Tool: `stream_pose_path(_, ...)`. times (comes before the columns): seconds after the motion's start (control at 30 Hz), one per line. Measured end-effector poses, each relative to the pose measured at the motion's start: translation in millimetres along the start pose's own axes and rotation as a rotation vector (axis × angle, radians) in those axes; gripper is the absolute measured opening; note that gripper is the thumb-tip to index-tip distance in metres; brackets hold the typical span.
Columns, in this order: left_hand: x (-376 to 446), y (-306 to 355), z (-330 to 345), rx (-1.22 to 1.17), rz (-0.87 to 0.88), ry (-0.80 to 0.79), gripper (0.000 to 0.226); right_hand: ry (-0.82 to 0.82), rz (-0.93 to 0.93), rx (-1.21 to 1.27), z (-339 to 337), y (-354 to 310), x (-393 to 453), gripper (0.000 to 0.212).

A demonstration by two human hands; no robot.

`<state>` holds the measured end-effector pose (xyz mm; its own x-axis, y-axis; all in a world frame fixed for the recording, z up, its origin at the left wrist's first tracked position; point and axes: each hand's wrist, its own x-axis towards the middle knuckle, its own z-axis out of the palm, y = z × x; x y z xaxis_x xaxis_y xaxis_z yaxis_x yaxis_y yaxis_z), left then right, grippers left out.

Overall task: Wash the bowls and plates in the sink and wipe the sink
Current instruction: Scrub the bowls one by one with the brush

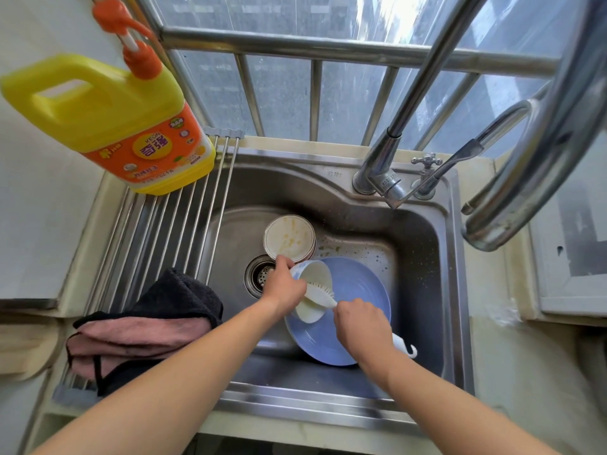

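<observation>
The left hand [285, 292] grips the rim of a small bowl [312, 290], pale blue outside and cream inside, tilted on its side over the sink. The right hand [359, 325] is curled round the handle of a white dish brush [323, 295], whose bristled head sits inside the bowl; the hooked end of the handle sticks out behind the wrist.

Directly beneath the bowl lies a blue plate [358, 284], leaning against the front wall of the stainless steel sink [423, 257]. Just behind the left hand is a stack of white bowls [289, 238]; the top one has a dark rim line and yellowish food smears inside. To the left of the stack, touching distance from the left hand's fingers, is the drain strainer [261, 274]. The sink floor behind the plate is flecked with food scraps and droplets.

At the sink's back right stand a tall faucet [387, 165] and a smaller tap [427, 172]. A roll-up drying rack [184, 218] of steel rods spans the sink's left side. On it rest a yellow dish soap bottle [108, 123] with an orange pump and label at the back, and a folded cloth [147, 326], dark grey and pink, at the front. A pale surface [512, 372] surrounds the sink. Behind it rises a metal window railing [315, 96] in front of glass.
</observation>
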<state>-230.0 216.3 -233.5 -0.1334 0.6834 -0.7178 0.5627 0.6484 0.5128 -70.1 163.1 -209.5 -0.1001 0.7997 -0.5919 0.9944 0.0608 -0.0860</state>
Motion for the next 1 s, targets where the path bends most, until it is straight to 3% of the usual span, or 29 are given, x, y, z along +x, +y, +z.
stream_pose_path(0.2, -29.4, -28.7, 30.7, -0.192, 0.067, 0.169, 0.05, -0.221, 0.296, 0.674, 4.4, -5.3, 10.3, 0.033)
stream_pose_path(0.3, -15.5, -17.1, 22.6, 0.057, 0.014, 0.148, 0.042, -0.439, 0.351, 0.94, 0.5, -0.3, 3.0, 0.032)
stream_pose_path(0.33, -9.6, -12.1, 17.7, 0.189, 0.017, 0.087, 0.04, -0.435, 0.297, 0.881, -0.5, 3.2, 1.6, 0.032)
stream_pose_path(0.4, -0.5, -2.6, 8.5, 0.403, 0.061, -0.052, 0.04, -0.266, 0.094, 0.441, -3.2, 11.2, 2.3, 0.031)
stream_pose_path(0.43, 1.4, 0.8, 5.7, 0.456, 0.083, -0.087, 0.041, -0.153, 0.002, 0.157, -4.7, 13.5, 2.0, 0.026)
stream_pose_path(0.5, 1.5, 2.8, 5.2, 0.433, 0.1, -0.089, 0.039, -0.024, -0.135, -0.155, -5.2, 13.9, 1.3, 0.018)
stream_pose_path(0.57, -2.2, 0.6, 7.2, 0.336, 0.108, -0.075, 0.036, -0.029, -0.153, -0.156, -1.8, 6.1, -3.4, 0.019)
stream_pose_path(0.63, -0.8, -7.7, 7.5, 0.272, 0.119, -0.059, 0.042, -0.1, -0.059, 0.1, 1.7, -2.6, -5.8, 0.019)
stream_pose_path(0.73, 5.2, -20.1, 2.4, 0.213, 0.143, -0.05, 0.052, -0.329, 0.131, 0.684, -0.6, 0.7, 0.6, 0.033)
stream_pose_path(0.77, 5.6, -22.4, 1.7, 0.206, 0.159, -0.062, 0.052, -0.345, 0.147, 0.694, -3.7, 4.1, 1.5, 0.033)
stream_pose_path(0.9, 7.0, -20.5, 0.5, 0.245, 0.218, -0.147, 0.045, -0.062, -0.092, -0.082, -19.1, 4.2, -1.2, 0.018)
stream_pose_path(1.0, 7.8, -15.6, -6.1, 0.024, 0.09, -0.161, 0.047, -0.057, -0.118, -0.166, -11.4, -5.8, -3.8, 0.024)
